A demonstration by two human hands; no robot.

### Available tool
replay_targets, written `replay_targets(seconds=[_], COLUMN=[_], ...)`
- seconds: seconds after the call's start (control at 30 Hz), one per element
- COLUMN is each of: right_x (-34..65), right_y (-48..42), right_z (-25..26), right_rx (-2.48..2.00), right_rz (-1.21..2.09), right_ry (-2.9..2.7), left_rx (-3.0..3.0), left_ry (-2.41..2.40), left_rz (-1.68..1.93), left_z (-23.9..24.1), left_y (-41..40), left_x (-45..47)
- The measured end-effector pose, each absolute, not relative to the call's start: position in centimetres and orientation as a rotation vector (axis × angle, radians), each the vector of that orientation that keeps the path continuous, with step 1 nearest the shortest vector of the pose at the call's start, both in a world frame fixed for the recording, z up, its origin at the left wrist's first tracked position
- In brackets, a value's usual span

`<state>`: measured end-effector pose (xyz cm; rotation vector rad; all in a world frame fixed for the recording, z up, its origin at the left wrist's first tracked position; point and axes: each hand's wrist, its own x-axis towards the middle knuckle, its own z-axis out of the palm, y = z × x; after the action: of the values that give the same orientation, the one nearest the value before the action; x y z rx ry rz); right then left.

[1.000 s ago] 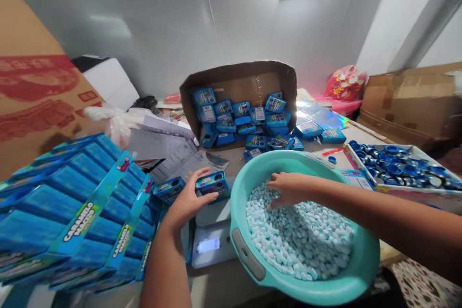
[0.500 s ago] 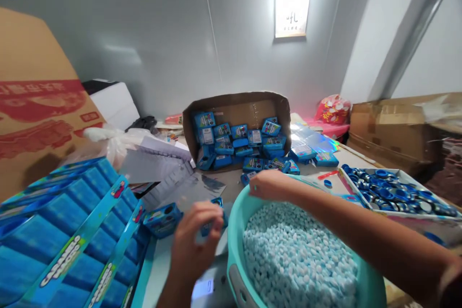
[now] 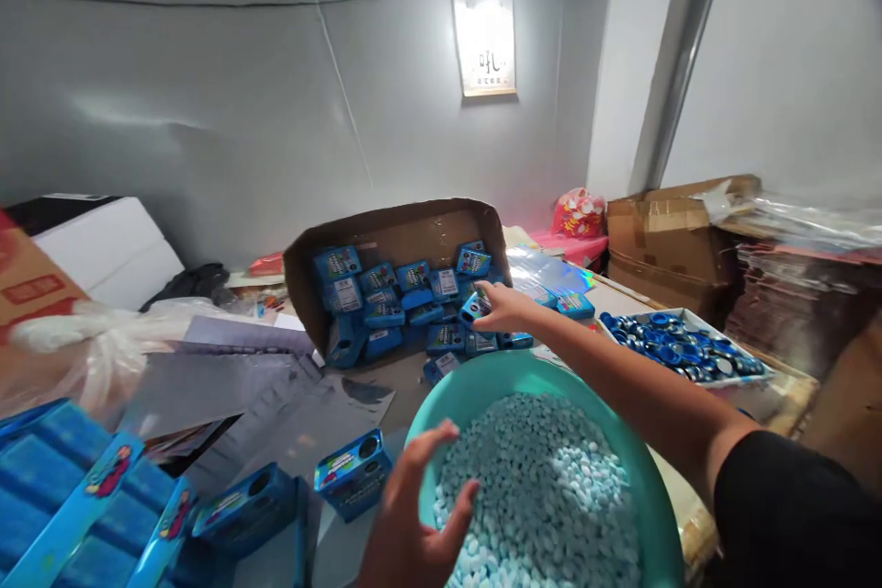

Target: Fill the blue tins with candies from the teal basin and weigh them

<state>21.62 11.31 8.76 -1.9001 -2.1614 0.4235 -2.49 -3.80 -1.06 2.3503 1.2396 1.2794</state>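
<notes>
My right hand (image 3: 506,307) reaches over the tub to the cardboard box and grips a small blue candy box (image 3: 474,307). Several more blue candy boxes (image 3: 382,310) lie heaped inside the tipped cardboard box (image 3: 406,234). My left hand (image 3: 420,514) hangs over the near left rim of the tub, fingers spread and holding nothing. Beneath my arms is a turquoise tub (image 3: 654,487) filled with pale blue and white candies (image 3: 530,478). One blue candy box (image 3: 354,475) stands on the surface just left of my left hand, and another candy box (image 3: 244,510) is farther left.
Blue display trays (image 3: 62,496) stand at the lower left. On the right is a shallow white tray (image 3: 764,377) of blue round caps. Plastic bags (image 3: 103,349) and papers (image 3: 227,386) lie at the left; cardboard boxes (image 3: 668,239) stand at the back right.
My right hand has gone from above the tub's far rim to the cardboard box and taken a candy box. My left hand has opened wider. The view has shifted right.
</notes>
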Motion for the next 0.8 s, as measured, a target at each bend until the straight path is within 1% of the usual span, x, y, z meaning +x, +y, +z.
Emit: replay_targets(seconds=[0.07,0.13,0.2,0.23,0.27,0.3,0.37,0.4,0.43,0.47,0.53,0.6,0.7,0.8], right_x=[22.0,21.9,21.5,21.4,21.5,21.6,22.1,22.3,22.4,22.5,22.2,21.7,21.5,22.2], right_y=[8.4,5.2,2.3,1.1,0.0,-0.9,-2.9,-3.9,-5.0,-6.1,-7.6,-8.0,-6.0,-2.3], right_z=[9.9,10.3,9.8,9.3,8.8,8.2,6.8,6.1,5.2,4.3,2.2,0.0,-2.3,-2.7], right_rx=[-1.712,-1.341,-1.016,-0.996,-1.078,-1.215,-1.496,-1.562,-1.566,-1.538,-1.419,-1.379,-1.374,-1.357], right_rz=[0.584,1.029,1.359,1.435,1.418,1.314,0.960,0.785,0.705,0.729,0.879,0.974,0.860,0.688], right_ry=[-2.236,-2.372,-2.429,-2.401,-2.344,-2.283,-2.205,-2.228,-2.317,-2.420,-2.586,-2.664,-2.708,-2.722], left_rx=[2.232,2.209,2.232,2.244,2.211,2.137,1.937,1.837,1.757,1.699,1.632,1.616,1.680,1.686], left_ry=[1.313,1.145,0.970,0.901,0.913,0.996,1.239,1.351,1.416,1.435,1.402,1.386,1.440,1.438], left_rz=[1.448,1.487,1.290,1.139,1.076,1.072,1.144,1.189,1.219,1.239,1.243,1.226,1.169,1.175], left_z=[-0.4,0.6,1.5,1.9,2.2,2.3,2.2,2.1,1.9,1.7,1.5,1.6,1.8,1.8], left_y=[-3.4,-2.7,-2.1,-1.8,-1.5,-1.3,-0.9,-0.8,-0.7,-0.7,-0.8,-0.9,-1.1,-1.0], left_x=[-1.8,-1.0,-0.2,0.0,0.2,0.3,0.3,0.3,0.3,0.3,0.4,0.4,0.2,0.0])
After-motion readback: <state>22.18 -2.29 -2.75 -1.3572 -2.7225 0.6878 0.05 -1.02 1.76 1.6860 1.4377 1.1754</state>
